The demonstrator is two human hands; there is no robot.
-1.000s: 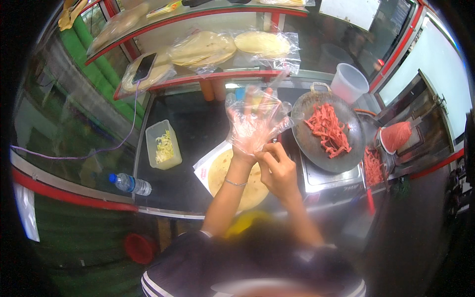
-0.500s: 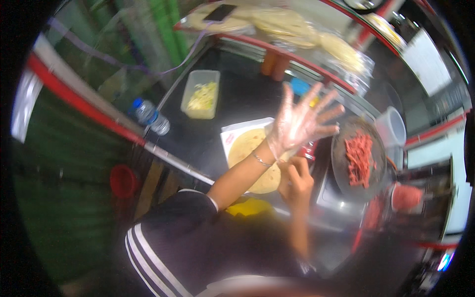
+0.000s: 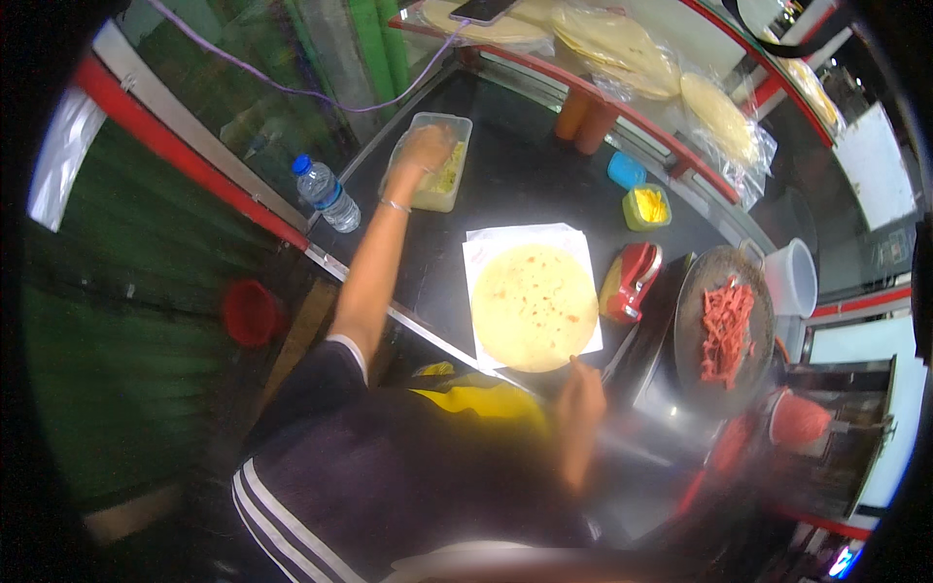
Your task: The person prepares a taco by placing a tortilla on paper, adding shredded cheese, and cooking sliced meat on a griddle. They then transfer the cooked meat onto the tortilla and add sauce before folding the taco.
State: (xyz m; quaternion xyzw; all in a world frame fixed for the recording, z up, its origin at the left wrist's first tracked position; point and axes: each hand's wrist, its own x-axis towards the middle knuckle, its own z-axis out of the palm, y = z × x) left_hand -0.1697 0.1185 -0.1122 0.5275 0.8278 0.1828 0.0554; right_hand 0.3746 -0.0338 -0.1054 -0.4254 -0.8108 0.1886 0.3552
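Note:
My left hand [image 3: 426, 151], in a clear plastic glove, reaches down into a translucent tub [image 3: 467, 155] of shredded pale-green vegetable [image 3: 444, 185]. Its fingers are curled among the shreds, their tips hidden. A round flatbread [image 3: 535, 306] with brown spots lies flat on a sheet of white paper [image 3: 486, 238] at the middle of the black counter. By the near right edge of the flatbread is my right hand [image 3: 580, 396], bare and slightly blurred. Its fingers are bent together; whether they pinch anything cannot be made out.
Right of the paper stands a red stapler-like tool [image 3: 634, 280], then a round griddle [image 3: 690, 321] with red meat strips [image 3: 726, 330]. A small tub of yellow slices [image 3: 649, 207] sits farther back. At left is a water bottle [image 3: 328, 194]. Bagged flatbreads [image 3: 612, 44] lie on the red-edged shelf.
The gloved left hand, spread wide over the flatbread before, has moved left and away into the vegetable tub. My right hand has left the glove's wrist and dropped toward the flatbread's near edge.

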